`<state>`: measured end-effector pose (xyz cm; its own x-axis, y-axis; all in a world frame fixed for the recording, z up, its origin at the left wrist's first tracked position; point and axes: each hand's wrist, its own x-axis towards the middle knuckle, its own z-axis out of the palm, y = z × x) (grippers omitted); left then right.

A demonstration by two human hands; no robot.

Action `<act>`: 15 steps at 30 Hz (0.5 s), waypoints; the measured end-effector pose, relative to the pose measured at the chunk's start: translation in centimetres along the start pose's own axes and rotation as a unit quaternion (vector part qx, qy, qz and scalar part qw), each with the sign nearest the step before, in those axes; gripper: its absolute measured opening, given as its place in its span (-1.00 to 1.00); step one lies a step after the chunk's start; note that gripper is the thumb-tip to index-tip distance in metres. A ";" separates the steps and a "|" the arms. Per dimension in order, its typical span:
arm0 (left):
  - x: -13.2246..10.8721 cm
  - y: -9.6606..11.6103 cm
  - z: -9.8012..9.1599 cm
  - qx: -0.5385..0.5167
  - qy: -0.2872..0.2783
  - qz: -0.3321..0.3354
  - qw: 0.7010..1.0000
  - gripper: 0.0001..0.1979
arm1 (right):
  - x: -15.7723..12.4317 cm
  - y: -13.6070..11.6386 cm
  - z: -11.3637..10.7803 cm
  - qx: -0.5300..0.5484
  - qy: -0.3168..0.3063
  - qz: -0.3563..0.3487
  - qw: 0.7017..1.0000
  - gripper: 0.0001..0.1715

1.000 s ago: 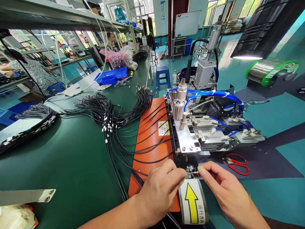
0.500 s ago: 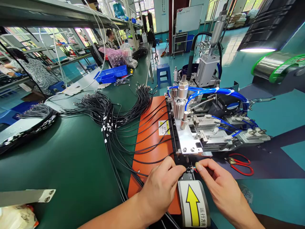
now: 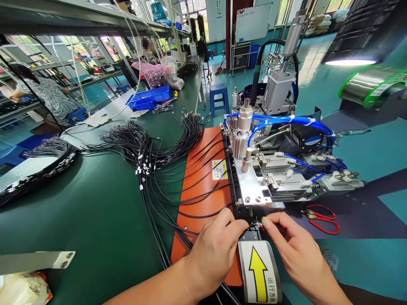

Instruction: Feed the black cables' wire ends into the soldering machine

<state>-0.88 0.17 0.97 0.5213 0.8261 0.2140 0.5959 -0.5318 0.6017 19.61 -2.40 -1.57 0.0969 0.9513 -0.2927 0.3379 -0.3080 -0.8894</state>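
My left hand [image 3: 216,250] is closed in a pinch on a black cable [image 3: 252,224], close to its stripped end. Thin coloured wires [image 3: 260,225] fan out of that end toward the right. My right hand [image 3: 294,245] pinches the tips of these wires between thumb and forefinger. Both hands are at the front of a metal machine [image 3: 254,182] with blue air hoses, just above a plate with a yellow arrow [image 3: 258,271]. More black cables run from the machine's left edge across an orange panel [image 3: 203,169].
Red-handled cutters [image 3: 322,218] lie right of my right hand. Bundled black cables [image 3: 136,144] cover part of the green table [image 3: 104,237]. Blue trays [image 3: 149,98] stand farther back. A solder wire spool [image 3: 370,87] is at the right. Two people sit at the far left.
The view has shifted very slightly. Both hands keep their pinches on the cable and its wires, with hardly any movement.
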 end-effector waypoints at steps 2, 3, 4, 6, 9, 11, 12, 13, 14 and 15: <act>0.0 0.0 0.0 -0.001 -0.001 0.000 1.000 -0.74 | 0.0 0.0 0.0 0.002 -0.003 0.002 1.000 -0.52; 0.0 0.0 0.0 -0.002 -0.002 -0.001 1.000 -0.74 | 0.0 0.1 -0.1 0.003 -0.003 0.001 1.000 -0.52; 0.0 0.0 0.0 -0.004 -0.002 -0.002 1.000 -0.74 | -0.1 0.1 -0.1 0.003 -0.001 -0.001 1.000 -0.53; 0.0 0.0 0.0 -0.010 -0.001 -0.002 1.000 -0.73 | -0.1 0.1 -0.2 0.001 0.003 -0.010 1.000 -0.54; 0.0 -0.1 0.1 -0.012 -0.001 -0.002 1.000 -0.73 | 0.0 0.2 -0.2 -0.002 0.005 -0.017 1.000 -0.54; 0.0 -0.1 0.1 -0.011 -0.001 -0.002 1.000 -0.73 | 0.1 0.3 -0.1 -0.001 0.004 -0.016 1.000 -0.54; 0.0 -0.1 0.1 -0.010 -0.002 -0.003 1.000 -0.73 | 0.1 0.2 0.0 0.001 0.005 -0.015 1.000 -0.54; -0.1 -0.1 0.1 -0.010 -0.002 -0.004 1.000 -0.73 | 0.2 0.2 0.0 0.001 0.006 -0.014 1.000 -0.53; -0.1 -0.1 0.1 -0.010 -0.002 -0.006 1.000 -0.73 | 0.2 0.2 0.1 -0.002 0.007 -0.013 1.000 -0.53; -0.1 -0.1 0.1 -0.010 -0.003 -0.008 1.000 -0.72 | 0.1 0.1 0.1 -0.005 0.009 -0.013 1.000 -0.52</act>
<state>-0.91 0.14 0.77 0.5164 0.8328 0.1994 0.5915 -0.5152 0.6202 19.57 -2.30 -1.72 0.1053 0.9588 -0.2637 0.3502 -0.2839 -0.8926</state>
